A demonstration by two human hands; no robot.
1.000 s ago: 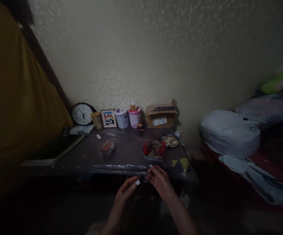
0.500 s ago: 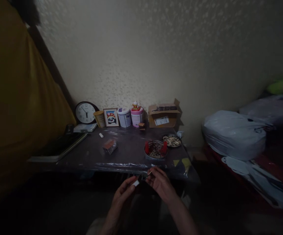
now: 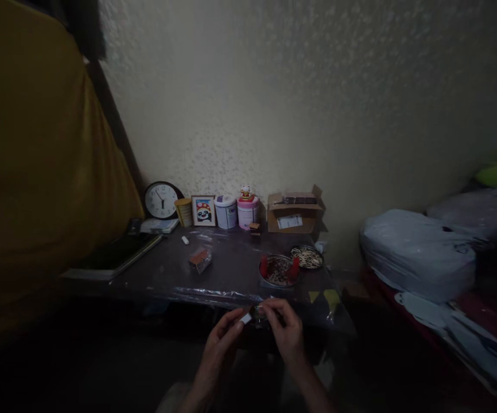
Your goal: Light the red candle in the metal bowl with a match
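My left hand (image 3: pixel 220 338) grips a small box with a white face, apparently a matchbox (image 3: pixel 246 318), between thumb and fingers. Close to the box's right end, my right hand (image 3: pixel 286 328) is closed in a pinch. A thin matchstick seems to be in that pinch, mostly hidden by the fingertips and the dim light. Both hands are in front of the table's near edge. Beyond them stands a round dish (image 3: pixel 260 277) with dark-tipped small pieces and two red objects (image 3: pixel 294 268) at its sides. Behind it, a second dish holds many pale matchsticks (image 3: pixel 307 257).
On the plastic-covered table (image 3: pixel 231 261) lie a wrapped brown pack (image 3: pixel 200 260) and a small white object (image 3: pixel 185 240). A clock (image 3: pixel 161 201), picture frame (image 3: pixel 204 210), tubs (image 3: pixel 225 212) and an open carton (image 3: pixel 291 215) line the wall. White bags (image 3: pixel 416 249) sit at the right.
My right hand has turned and come closer to the matchbox, its fingertips now almost at the box's end. The view has shifted slightly, so the table appears lower and farther right.
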